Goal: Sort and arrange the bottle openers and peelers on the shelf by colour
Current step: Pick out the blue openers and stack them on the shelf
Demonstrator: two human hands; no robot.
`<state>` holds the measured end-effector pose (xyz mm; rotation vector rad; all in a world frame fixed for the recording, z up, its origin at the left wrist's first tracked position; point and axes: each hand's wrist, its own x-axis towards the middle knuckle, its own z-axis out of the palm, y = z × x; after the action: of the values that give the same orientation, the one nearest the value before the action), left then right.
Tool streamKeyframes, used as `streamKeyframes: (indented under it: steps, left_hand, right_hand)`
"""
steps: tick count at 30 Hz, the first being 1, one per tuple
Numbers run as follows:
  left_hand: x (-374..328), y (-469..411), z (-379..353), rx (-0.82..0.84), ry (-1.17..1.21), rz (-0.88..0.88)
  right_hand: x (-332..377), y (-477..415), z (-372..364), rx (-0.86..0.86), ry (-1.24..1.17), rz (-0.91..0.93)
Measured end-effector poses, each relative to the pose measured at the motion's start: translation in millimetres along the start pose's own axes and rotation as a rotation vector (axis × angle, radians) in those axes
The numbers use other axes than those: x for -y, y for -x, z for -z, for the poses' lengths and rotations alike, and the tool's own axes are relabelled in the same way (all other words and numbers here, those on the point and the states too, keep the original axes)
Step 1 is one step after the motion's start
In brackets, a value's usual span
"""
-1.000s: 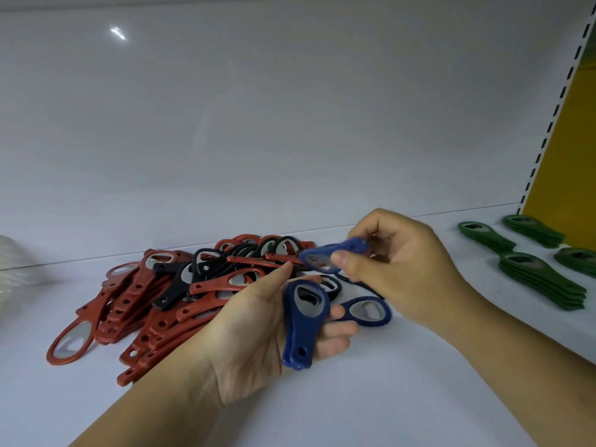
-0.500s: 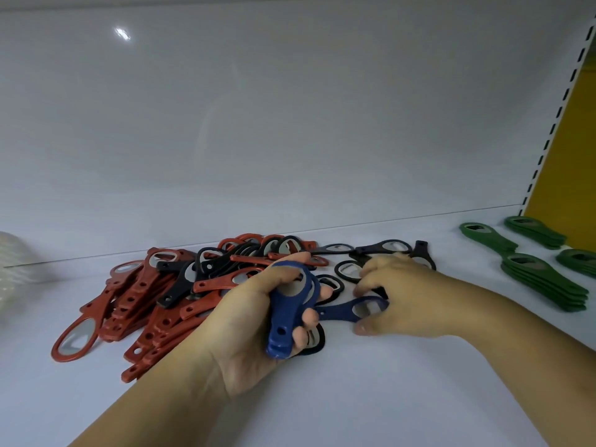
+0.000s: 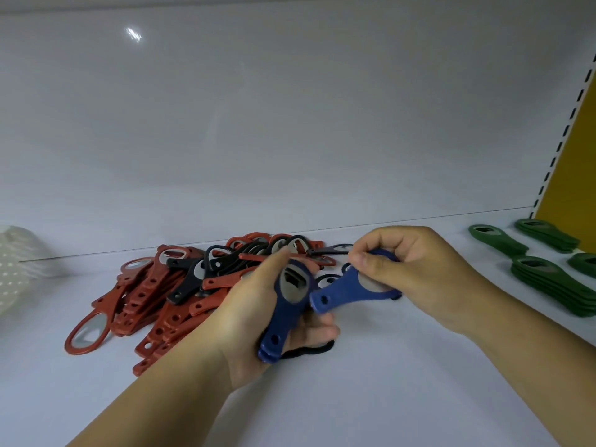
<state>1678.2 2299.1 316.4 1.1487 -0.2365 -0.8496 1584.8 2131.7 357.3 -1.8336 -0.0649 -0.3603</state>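
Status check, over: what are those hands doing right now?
Left hand grips a stack of blue openers. Right hand pinches one more blue opener beside it. Mixed red and black pile behind, unsorted; green stacks at right.

Three blue bottle openers (image 3: 292, 304) are in view: what looks like two stacked in the left hand (image 3: 254, 321) and one in the right hand (image 3: 419, 269). On the shelf (image 3: 354, 398), a heap of red bottle openers (image 3: 154, 295) holds well over a dozen, too overlapped to count exactly, with at least five black bottle openers (image 3: 193, 279) tangled among and beside them. To the right, green bottle openers (image 3: 554, 285) sit in four groups, one single and three stacks, one stack cut off by the frame edge, and one white perforated object (image 3: 16, 266) shows at far left.
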Motion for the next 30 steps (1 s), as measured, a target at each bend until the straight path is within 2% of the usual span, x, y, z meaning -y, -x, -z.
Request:
streamKeyframes:
  steps: [2, 4, 7, 9, 11, 14, 16, 17, 19, 22, 23, 25, 30]
  left_hand:
    - [-2, 6, -17, 0.093, -0.065, 0.072]
    - [1, 10, -23, 0.134, -0.201, -0.013]
    - [5, 15, -25, 0.206, -0.321, -0.093]
    - [3, 19, -23, 0.256, -0.287, -0.07]
    - [3, 22, -22, 0.271, -0.144, -0.031]
    - [-4, 28, -27, 0.227, 0.049, -0.091]
    - [-7, 31, -28, 0.085, 0.013, -0.19]
    - [-7, 32, -29, -0.004, -0.082, -0.267]
    - [-3, 29, -29, -0.141, -0.296, -0.45]
    - [10, 27, -34, -0.152, -0.513, -0.647]
    - [14, 28, -36, -0.146, -0.575, -0.681]
    - [18, 28, -38, -0.119, -0.628, -0.726]
    - [16, 29, -41, -0.127, -0.555, -0.784]
  right_hand:
    - [2, 5, -9, 0.053, 0.028, 0.053]
    - [2, 8, -22, 0.099, 0.088, 0.103]
    - [0, 7, -28, 0.058, 0.2, 0.138]
    - [-6, 6, -25, 0.057, 0.263, 0.171]
    - [-12, 4, -19, 0.059, 0.294, 0.143]
    - [-16, 0, -13, -0.133, 0.236, 0.104]
    - [-13, -3, -9, -0.257, 0.258, 0.062]
    - [-11, -3, -7, -0.238, 0.278, 0.025]
    - [-8, 0, -9, -0.043, 0.295, -0.055]
    - [-9, 10, -26, 0.371, 0.342, -0.121]
    - [-10, 12, -32, 0.452, 0.288, -0.135]
    - [-15, 13, -39, 0.46, 0.168, -0.136]
    - [-24, 9, -39, 0.391, 0.124, -0.099]
